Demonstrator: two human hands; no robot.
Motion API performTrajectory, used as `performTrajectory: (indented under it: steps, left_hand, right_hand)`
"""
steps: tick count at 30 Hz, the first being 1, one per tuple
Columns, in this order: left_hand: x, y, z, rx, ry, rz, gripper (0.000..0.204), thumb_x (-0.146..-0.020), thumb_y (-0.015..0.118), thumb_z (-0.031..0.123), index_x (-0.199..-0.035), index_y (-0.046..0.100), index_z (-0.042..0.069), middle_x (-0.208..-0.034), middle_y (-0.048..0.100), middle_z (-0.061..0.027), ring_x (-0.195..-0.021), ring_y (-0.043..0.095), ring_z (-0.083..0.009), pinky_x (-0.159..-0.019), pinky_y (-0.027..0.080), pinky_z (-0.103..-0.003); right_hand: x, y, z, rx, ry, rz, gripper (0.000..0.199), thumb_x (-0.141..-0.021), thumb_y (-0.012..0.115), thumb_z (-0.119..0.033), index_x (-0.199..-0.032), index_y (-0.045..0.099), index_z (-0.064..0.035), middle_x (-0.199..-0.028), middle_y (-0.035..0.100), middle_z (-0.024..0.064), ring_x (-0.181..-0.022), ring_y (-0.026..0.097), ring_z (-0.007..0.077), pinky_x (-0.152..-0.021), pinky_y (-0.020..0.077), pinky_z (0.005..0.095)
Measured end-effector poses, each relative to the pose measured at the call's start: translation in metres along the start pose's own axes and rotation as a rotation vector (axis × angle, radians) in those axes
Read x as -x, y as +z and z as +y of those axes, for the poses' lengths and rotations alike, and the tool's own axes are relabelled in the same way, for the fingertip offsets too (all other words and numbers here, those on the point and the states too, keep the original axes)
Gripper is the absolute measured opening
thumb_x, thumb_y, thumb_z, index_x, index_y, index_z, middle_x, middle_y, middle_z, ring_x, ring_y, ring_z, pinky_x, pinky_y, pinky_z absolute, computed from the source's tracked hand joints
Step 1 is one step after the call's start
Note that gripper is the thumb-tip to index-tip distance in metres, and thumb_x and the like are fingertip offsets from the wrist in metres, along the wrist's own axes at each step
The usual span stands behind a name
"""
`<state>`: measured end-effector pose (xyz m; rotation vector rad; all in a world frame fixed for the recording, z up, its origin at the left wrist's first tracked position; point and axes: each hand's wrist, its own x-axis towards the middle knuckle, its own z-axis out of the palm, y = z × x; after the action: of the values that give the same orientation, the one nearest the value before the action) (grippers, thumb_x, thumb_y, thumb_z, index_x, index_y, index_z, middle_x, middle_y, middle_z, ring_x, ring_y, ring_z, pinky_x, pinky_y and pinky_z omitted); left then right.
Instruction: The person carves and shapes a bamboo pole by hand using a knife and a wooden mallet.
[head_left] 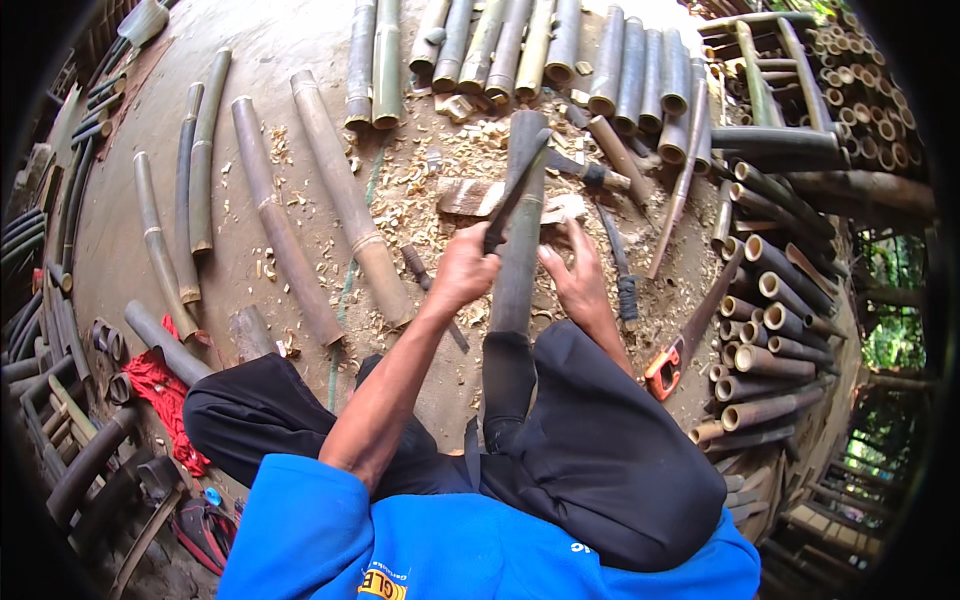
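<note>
A long bamboo tube point(516, 290) points away from me between my bent legs, its near end dark against my trousers. Its far part lies across a short wooden block point(462, 196). My left hand point(466, 268) is closed round the handle of a machete point(523, 182), whose dark blade slants up and right over the tube. On the tube's right side, my right hand point(582, 278) is open, thumb and fingers apart, the thumb close to the bamboo. Whether the thumb touches it, I cannot tell.
Shavings point(410, 205) litter the ground around the block. A hatchet point(590, 172), a curved blade with a wrapped handle point(627, 295) and an orange-handled saw point(664, 372) lie to the right. Bamboo lengths point(350, 205) lie left; stacked tubes point(775, 320) stand right. A red cloth point(165, 400) lies near left.
</note>
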<state>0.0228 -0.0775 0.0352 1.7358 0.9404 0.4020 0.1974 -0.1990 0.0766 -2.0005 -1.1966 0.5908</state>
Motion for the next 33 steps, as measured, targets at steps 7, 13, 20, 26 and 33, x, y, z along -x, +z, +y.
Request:
performTrajectory:
  steps: [7, 13, 20, 26, 33]
  left_hand:
    - [0.024, -0.036, -0.094, 0.666, -0.407, 0.281, 0.027, -0.076, 0.058, -0.007, -0.102, 0.065, -0.003, -0.089, 0.066, -0.0118, -0.060, 0.064, -0.0217, -0.055, 0.058, -0.036]
    - [0.035, -0.038, -0.103, 0.150, -0.358, 0.589, 0.015, -0.077, 0.060, -0.004, -0.089, 0.068, 0.001, -0.073, 0.065, -0.0069, -0.055, 0.056, -0.0150, -0.048, 0.042, -0.032]
    - [0.045, -0.071, -0.088, 0.186, -0.329, 0.675, 0.018, -0.082, 0.062, -0.002, -0.097, 0.070, 0.005, -0.074, 0.068, -0.0075, -0.059, 0.061, -0.0129, -0.050, 0.045, -0.027]
    - [0.037, -0.051, -0.045, 0.257, -0.270, 0.502, 0.017, -0.090, 0.066, 0.009, -0.104, 0.068, 0.001, -0.077, 0.071, -0.0082, -0.055, 0.061, -0.0104, -0.045, 0.047, -0.027]
    - [-0.044, -0.095, 0.002, -0.169, 0.075, 0.208, 0.037, -0.101, 0.067, 0.036, -0.109, 0.075, 0.001, -0.082, 0.075, -0.0101, -0.067, 0.066, -0.0160, -0.066, 0.054, -0.035]
  right_hand:
    - [0.126, -0.024, 0.097, 0.403, 0.473, 0.074, 0.078, -0.092, 0.074, -0.033, -0.152, 0.040, 0.0053, -0.144, 0.052, 0.0287, -0.135, 0.052, 0.0349, -0.113, 0.0406, 0.0410]
    - [0.158, -0.046, 0.111, 0.341, 0.503, 0.133, 0.083, -0.089, 0.075, -0.030, -0.153, 0.036, 0.0052, -0.142, 0.053, 0.0277, -0.133, 0.054, 0.0340, -0.111, 0.0426, 0.0405]
    - [0.188, -0.060, 0.104, 0.268, 0.497, 0.157, 0.088, -0.085, 0.076, -0.028, -0.155, 0.032, 0.0052, -0.140, 0.053, 0.0264, -0.130, 0.055, 0.0330, -0.109, 0.0448, 0.0398]
    - [0.194, -0.068, 0.099, 0.198, 0.512, 0.167, 0.094, -0.082, 0.077, -0.026, -0.156, 0.028, 0.0051, -0.139, 0.054, 0.0253, -0.128, 0.056, 0.0321, -0.107, 0.0468, 0.0393]
    - [0.182, -0.064, 0.101, 0.021, 0.589, 0.147, 0.100, -0.079, 0.079, -0.023, -0.157, 0.024, 0.0051, -0.137, 0.054, 0.0240, -0.125, 0.058, 0.0311, -0.105, 0.0490, 0.0387]
